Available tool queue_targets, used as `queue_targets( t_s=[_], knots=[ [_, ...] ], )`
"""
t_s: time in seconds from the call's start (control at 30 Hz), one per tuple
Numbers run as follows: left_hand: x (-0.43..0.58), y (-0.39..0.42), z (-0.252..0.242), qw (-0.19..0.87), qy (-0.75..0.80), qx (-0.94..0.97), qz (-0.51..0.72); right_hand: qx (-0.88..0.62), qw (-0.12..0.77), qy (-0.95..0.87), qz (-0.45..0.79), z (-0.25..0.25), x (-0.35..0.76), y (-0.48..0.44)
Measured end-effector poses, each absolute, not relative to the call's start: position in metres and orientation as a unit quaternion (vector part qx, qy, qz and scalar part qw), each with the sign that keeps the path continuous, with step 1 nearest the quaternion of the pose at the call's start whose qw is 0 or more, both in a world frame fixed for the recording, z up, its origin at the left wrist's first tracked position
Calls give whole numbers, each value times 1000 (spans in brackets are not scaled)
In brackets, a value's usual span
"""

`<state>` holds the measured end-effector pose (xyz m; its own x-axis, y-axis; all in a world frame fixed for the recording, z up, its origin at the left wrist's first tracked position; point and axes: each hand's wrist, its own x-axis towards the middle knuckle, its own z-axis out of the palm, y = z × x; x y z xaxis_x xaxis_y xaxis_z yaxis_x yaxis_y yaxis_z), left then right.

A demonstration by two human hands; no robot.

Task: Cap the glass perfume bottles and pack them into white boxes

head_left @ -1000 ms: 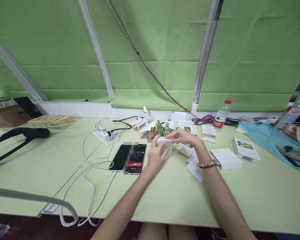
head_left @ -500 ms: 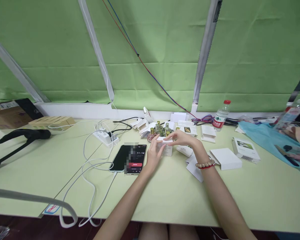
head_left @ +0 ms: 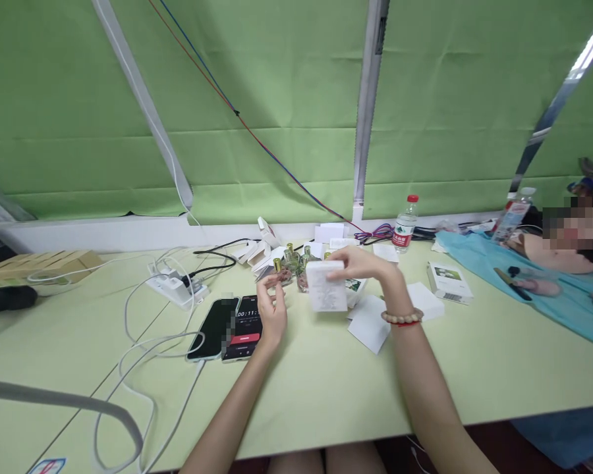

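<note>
My right hand (head_left: 368,263) grips a small white cardboard box (head_left: 327,289) by its upper right edge. The box hangs upright over the table, and faint print shows on its front. My left hand (head_left: 273,315) is off the box, its fingers loosely bent and apart with nothing visible between them. Just beyond that hand stand several small glass bottles with gold caps (head_left: 289,253), partly hidden by the box and my hands. Flat white folded cartons (head_left: 369,324) lie below my right wrist.
Two phones lie at left, one dark (head_left: 213,329), one with a lit timer (head_left: 243,339). A power strip (head_left: 175,286) and loose white cables spread beyond them. A red-capped water bottle (head_left: 405,227), a green-and-white box (head_left: 449,283) and a blue cloth (head_left: 467,253) are at right, near another person.
My left hand has let go of the white box and drawn back left. My right hand now holds the box alone, raised off the table. The view has swung right.
</note>
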<state>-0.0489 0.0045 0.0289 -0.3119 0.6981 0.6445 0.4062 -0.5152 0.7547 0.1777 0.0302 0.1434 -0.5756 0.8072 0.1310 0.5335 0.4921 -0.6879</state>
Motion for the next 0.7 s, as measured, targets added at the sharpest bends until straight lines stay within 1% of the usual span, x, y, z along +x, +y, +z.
queue_targets(
  t_s=[0.07,0.13,0.2,0.23,0.3,0.37,0.57,0.7],
  knots=[
    [-46,2,29,118,477,581,648,-431,315,-788,307,151,207,23],
    [-42,-1,30,115,475,595,638,-479,412,-726,273,150,236,20],
    [-38,-5,31,102,470,617,623,-553,495,-644,185,140,260,23],
    [-36,-6,31,91,465,630,615,-601,518,-596,127,132,270,26],
    [-32,-8,31,64,454,656,599,-688,524,-501,14,115,286,34],
    [-30,-9,30,40,444,675,588,-741,512,-432,-39,97,296,42],
    [-28,-9,30,16,434,692,577,-796,520,-309,5,66,310,49],
    [-28,-8,30,12,432,696,573,-796,515,-317,32,57,309,51]
  ],
)
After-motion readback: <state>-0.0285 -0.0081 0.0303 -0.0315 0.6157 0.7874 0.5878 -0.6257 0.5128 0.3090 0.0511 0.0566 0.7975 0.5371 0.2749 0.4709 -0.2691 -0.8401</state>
